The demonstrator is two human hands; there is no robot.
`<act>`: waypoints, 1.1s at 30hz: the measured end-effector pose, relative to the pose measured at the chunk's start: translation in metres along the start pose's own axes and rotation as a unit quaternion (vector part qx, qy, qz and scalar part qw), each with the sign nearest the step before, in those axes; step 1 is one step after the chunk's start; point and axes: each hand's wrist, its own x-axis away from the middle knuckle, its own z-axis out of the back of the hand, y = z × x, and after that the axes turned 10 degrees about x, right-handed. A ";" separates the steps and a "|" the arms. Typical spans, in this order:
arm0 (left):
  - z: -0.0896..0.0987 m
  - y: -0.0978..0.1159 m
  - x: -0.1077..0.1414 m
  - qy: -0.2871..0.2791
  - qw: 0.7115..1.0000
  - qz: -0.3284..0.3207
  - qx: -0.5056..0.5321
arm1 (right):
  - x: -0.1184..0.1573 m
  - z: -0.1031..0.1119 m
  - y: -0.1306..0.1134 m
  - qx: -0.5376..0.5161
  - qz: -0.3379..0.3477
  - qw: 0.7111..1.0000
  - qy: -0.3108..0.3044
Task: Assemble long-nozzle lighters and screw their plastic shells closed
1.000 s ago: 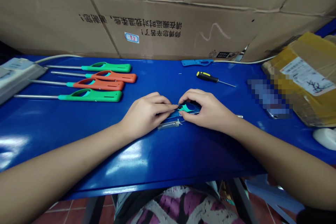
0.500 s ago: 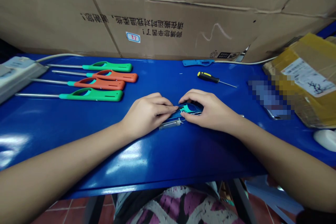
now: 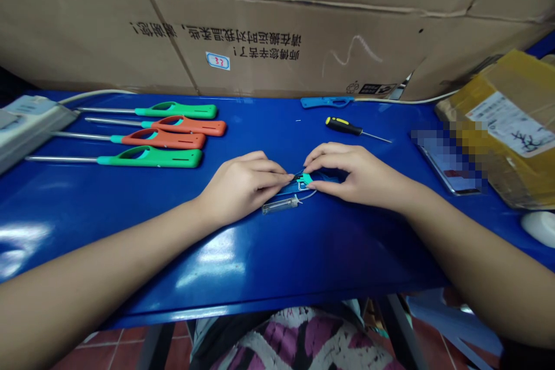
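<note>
In the middle of the table lies an opened blue lighter casing (image 3: pixel 288 189), partly covered by my fingers. My left hand (image 3: pixel 245 188) is closed on its left end, fingertips pressed together at a small black part. My right hand (image 3: pixel 347 176) pinches a turquoise trigger (image 3: pixel 306 179) between thumb and fingers, over the casing. Just in front sits a clear fuel tank (image 3: pixel 280 206), with a thin pale tube running from it toward my right hand. What lies under my left fingers is hidden.
Several green and orange long-necked lighters (image 3: pixel 150 156) lie at the left beside a power strip (image 3: pixel 30 127). Behind are a screwdriver (image 3: pixel 344 126), a blue casing half (image 3: pixel 325 103) and a large carton (image 3: pixel 173 69). A phone (image 3: pixel 451 165), taped box (image 3: pixel 498 127) and white mouse (image 3: pixel 540 226) are right.
My right hand has shifted slightly right and up, its fingers now closer round the turquoise trigger. More of the pale tube shows. My left hand stays nearly still.
</note>
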 end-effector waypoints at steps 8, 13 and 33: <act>-0.001 -0.001 -0.001 -0.004 1.000 0.011 0.028 | 0.001 0.000 -0.001 0.030 0.018 0.999 -0.001; -0.001 0.001 -0.002 0.002 0.999 0.016 0.035 | 0.000 -0.001 -0.006 0.028 0.004 1.000 0.011; -0.004 0.004 -0.001 0.007 1.000 0.020 0.009 | -0.008 -0.018 -0.025 0.111 -0.077 0.991 -0.019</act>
